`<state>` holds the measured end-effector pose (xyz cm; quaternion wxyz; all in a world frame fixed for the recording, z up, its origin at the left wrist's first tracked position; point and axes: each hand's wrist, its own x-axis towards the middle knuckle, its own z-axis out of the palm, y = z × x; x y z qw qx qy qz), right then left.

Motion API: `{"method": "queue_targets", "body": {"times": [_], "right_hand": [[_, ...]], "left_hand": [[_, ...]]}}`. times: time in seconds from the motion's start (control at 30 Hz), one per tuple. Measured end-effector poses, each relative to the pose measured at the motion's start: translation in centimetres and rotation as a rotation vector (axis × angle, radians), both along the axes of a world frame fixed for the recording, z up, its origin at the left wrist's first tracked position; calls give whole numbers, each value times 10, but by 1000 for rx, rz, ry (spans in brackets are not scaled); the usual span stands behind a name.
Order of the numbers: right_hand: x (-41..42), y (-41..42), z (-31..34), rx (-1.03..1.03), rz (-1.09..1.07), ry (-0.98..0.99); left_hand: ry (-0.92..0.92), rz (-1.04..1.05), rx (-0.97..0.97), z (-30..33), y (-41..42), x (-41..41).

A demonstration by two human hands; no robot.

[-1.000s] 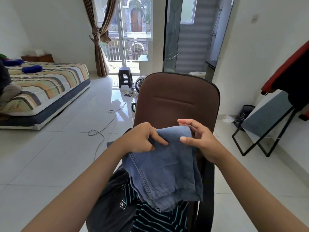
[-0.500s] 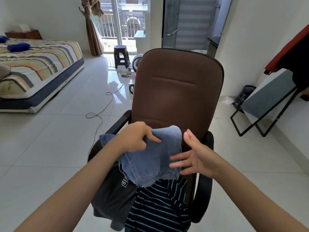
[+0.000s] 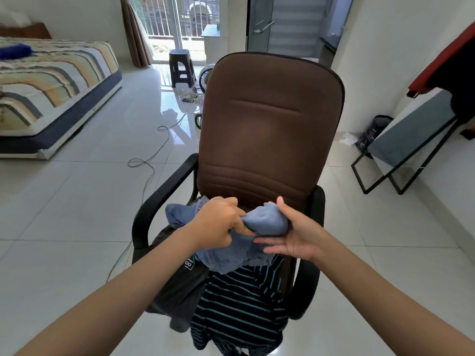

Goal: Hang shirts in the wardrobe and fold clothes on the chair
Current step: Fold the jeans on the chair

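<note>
My left hand (image 3: pixel 218 224) pinches the faded blue denim garment (image 3: pixel 267 222), bunched and half folded, above the seat of the brown padded office chair (image 3: pixel 270 124). My right hand (image 3: pixel 293 235) lies flat and unclenched, its fingers (image 3: pixel 272 240) beneath the bundle. Under it hangs a dark shirt with teal stripes (image 3: pixel 239 309).
</note>
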<state>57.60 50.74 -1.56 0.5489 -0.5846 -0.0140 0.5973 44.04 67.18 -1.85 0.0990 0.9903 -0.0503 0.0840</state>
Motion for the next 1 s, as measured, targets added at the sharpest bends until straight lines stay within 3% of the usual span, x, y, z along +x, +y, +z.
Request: {"method": "queue_targets", "body": {"times": [0.17, 0.47, 0.87, 1.0], "right_hand": [[-4, 5, -6, -4, -176, 79], [-8, -6, -2, 144, 3, 13], [-26, -4, 3, 266, -210, 22], [-29, -5, 6, 293, -215, -41]], "left_hand": [[14, 31, -131, -7, -4, -5], [86, 48, -436, -3, -5, -13], [51, 103, -811, 0, -6, -19], [33, 121, -1121, -1, -8, -26]]}}
